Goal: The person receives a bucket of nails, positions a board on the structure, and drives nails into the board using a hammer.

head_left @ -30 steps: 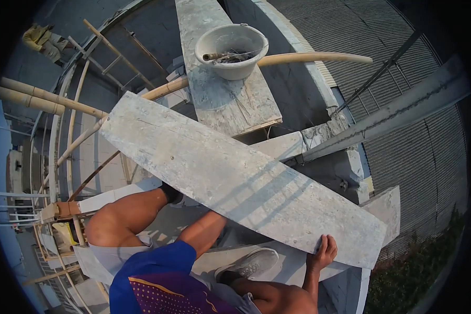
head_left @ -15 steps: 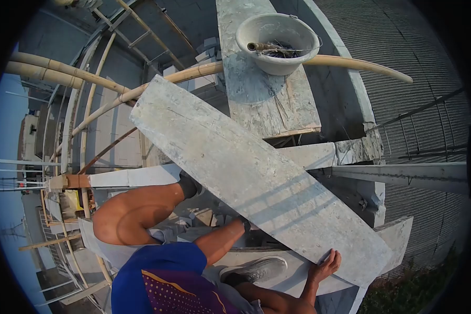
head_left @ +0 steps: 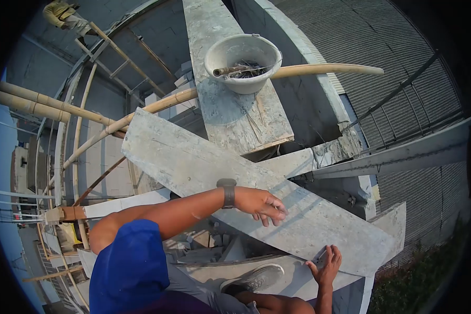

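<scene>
A long grey plank (head_left: 193,157) lies diagonally in front of me, from upper left to lower right. Over its middle hangs my left hand (head_left: 261,205), a dark watch (head_left: 228,192) on the wrist and the fingers loosely curled and apart, with nothing in them. At the plank's near edge on the right is my right hand (head_left: 328,264), its thumb and fingers spread. Whether its fingertips touch the plank is hard to tell.
A white bucket (head_left: 244,60) with a roll and dark wire-like pieces stands on another board (head_left: 246,128). Bamboo poles (head_left: 52,104) and a wooden ladder (head_left: 118,57) are on the left. A person (head_left: 65,15) is at the upper left. Corrugated roofing (head_left: 361,42) lies right.
My left hand has come up from below the plank to above its middle. The fingers of my right hand have opened at the plank's edge. The camera view has shifted.
</scene>
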Demonstrator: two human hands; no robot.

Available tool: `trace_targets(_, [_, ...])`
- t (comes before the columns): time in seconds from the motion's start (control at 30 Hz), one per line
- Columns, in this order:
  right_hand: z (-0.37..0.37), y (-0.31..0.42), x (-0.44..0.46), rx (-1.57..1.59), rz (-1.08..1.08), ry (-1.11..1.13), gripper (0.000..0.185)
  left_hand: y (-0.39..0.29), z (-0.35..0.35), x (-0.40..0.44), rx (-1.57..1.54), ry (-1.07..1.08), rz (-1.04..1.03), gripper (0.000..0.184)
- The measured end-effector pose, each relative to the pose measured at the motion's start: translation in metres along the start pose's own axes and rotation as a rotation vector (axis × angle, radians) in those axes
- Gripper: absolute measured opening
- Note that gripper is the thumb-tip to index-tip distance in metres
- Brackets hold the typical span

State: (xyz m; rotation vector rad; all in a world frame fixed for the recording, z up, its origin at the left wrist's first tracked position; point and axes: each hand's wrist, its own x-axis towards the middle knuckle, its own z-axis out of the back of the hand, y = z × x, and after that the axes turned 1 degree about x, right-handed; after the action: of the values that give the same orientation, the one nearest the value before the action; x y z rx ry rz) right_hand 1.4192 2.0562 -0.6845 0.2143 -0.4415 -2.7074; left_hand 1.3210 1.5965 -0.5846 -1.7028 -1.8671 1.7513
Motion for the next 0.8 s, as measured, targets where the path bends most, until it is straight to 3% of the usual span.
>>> trace_targets(0.07, [-0.002,-0.002,0.004,0.036,-0.027,-0.018,0.085,-0.027,0.071,-0.023,-0.264,-0.79,-0.145,0.087])
trace_targets(0.13, [-0.005,0.001,0.006,0.105,-0.074,-0.062,0.073,-0.035,0.127,-0.04,-0.493,-1.178,-0.359,0.123])
trace_targets(0.2, [-0.007,0.001,0.012,0.157,-0.111,-0.116,0.063,-0.048,0.167,-0.048,-0.636,-1.217,-0.467,0.129])
trace_targets(0.4, [-0.011,0.015,0.013,0.182,-0.162,-0.209,0.046,-0.056,0.26,-0.022,-0.977,-1.252,-0.702,0.076])
trace_targets(0.43, [-0.011,0.014,0.013,0.183,-0.182,-0.215,0.045,-0.058,0.265,-0.017,-1.118,-1.248,-0.788,0.051])
trace_targets(0.47, [-0.013,0.015,0.013,0.187,-0.2,-0.219,0.044,-0.056,0.267,-0.014,-1.15,-1.252,-0.784,0.049])
trace_targets(0.53, [-0.016,0.018,0.014,0.179,-0.237,-0.223,0.041,-0.048,0.264,-0.01,-1.213,-1.267,-0.778,0.046])
trace_targets(0.7, [-0.018,0.05,0.048,0.32,-0.264,-0.27,0.034,0.012,0.19,0.015,-0.954,-1.244,-0.817,0.024])
trace_targets(0.8, [0.009,0.134,0.115,0.596,0.024,-0.144,0.023,0.048,0.152,0.04,-0.924,-1.362,-0.838,0.032])
